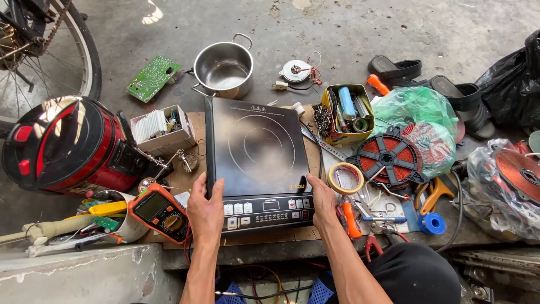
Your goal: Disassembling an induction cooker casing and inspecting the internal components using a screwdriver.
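Both hands hold a black induction cooktop [259, 163] lying flat on a wooden board on the floor. The left hand [206, 211] has its grip closed over the near left edge; the right hand [323, 201] clasps the near right corner. An orange multimeter [159, 211] lies just left, a steel pot [224, 70] behind.
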